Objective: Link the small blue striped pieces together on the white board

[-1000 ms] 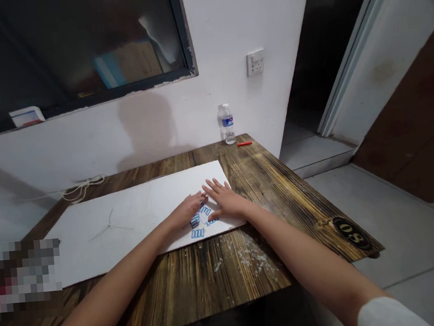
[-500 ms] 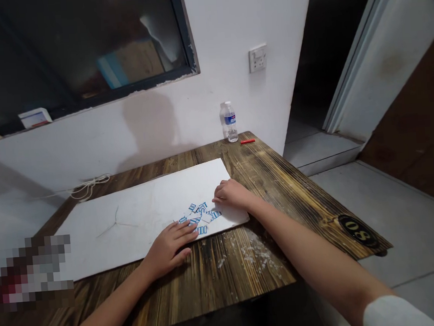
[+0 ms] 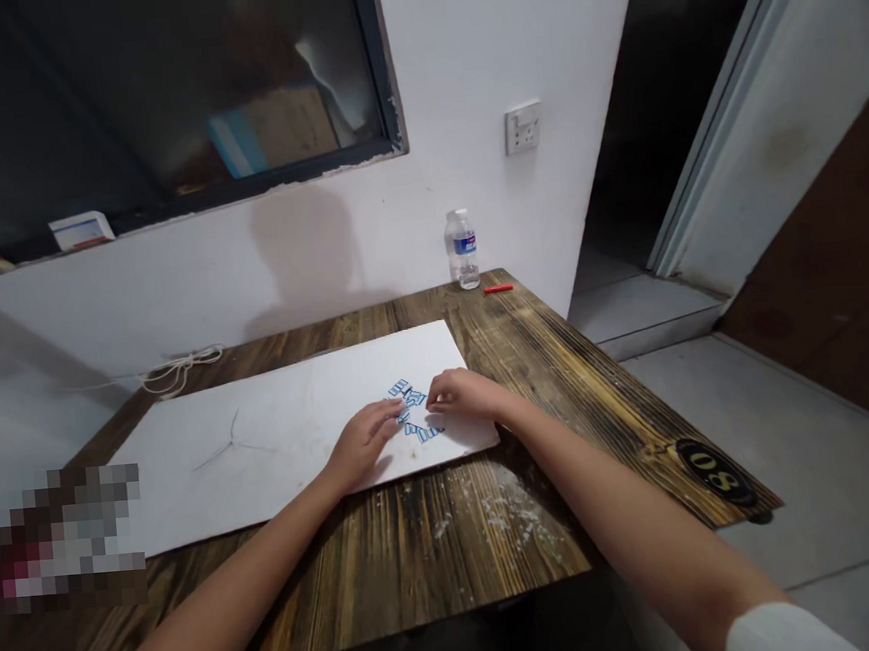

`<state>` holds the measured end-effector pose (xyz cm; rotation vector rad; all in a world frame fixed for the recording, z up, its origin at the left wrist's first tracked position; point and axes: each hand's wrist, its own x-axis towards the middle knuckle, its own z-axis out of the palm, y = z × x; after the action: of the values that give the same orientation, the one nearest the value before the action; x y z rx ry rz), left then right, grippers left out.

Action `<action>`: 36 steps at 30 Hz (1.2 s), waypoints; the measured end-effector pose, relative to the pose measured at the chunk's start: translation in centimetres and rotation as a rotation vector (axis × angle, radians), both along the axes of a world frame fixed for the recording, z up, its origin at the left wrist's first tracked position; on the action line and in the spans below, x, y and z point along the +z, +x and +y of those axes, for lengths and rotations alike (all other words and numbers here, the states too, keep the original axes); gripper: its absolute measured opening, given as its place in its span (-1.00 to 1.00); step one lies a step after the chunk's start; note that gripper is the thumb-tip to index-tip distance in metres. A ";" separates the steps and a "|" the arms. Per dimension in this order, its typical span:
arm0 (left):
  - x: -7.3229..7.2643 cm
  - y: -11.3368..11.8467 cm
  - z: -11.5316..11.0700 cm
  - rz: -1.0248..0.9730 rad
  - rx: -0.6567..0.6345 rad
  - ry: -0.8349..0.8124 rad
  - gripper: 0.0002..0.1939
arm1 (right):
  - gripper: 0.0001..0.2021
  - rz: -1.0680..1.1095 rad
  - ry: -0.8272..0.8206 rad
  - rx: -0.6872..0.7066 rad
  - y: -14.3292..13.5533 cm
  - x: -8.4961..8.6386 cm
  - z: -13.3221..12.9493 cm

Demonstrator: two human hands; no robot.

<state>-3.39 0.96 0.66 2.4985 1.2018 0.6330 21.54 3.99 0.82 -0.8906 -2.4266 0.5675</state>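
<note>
Several small white pieces with blue markings [image 3: 428, 433] lie in a loose cluster near the right end of a white board [image 3: 290, 407]. At the left side of the cluster is my left hand [image 3: 366, 439], its fingers somewhat apart and the fingertips on or just over the pieces. My right hand [image 3: 464, 393] rests at the cluster's right side with its fingers curled inward. Whether anything is between those curled fingers is too small to tell.
The board lies on a dark wooden table [image 3: 423, 557]. At the back stand a plastic bottle [image 3: 466, 251] and a red pen-like object [image 3: 499, 288]. A white cable [image 3: 182, 368] lies at the back left. White flecks are scattered near the front edge.
My left hand has moved right and away from the front edge, and the pieces are gathered closer together. My right hand stays in nearly the same place.
</note>
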 end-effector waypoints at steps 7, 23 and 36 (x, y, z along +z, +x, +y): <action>-0.2 1.0 1.2 0.126 0.232 -0.119 -0.48 | -0.78 -0.137 0.026 -0.171 0.5 -0.8 0.4; 1.1 0.6 -4.6 0.471 -0.214 0.038 -0.44 | -0.63 -0.131 0.011 0.126 -0.5 -1.2 -0.6; 0.3 -1.3 -3.6 0.479 -0.034 0.060 -0.40 | -0.53 -0.241 0.036 -0.025 -0.1 -1.4 -0.9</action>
<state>-4.68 -2.60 0.98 2.8094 1.2994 0.0549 21.43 3.14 -0.55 -1.0248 -2.6263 0.4261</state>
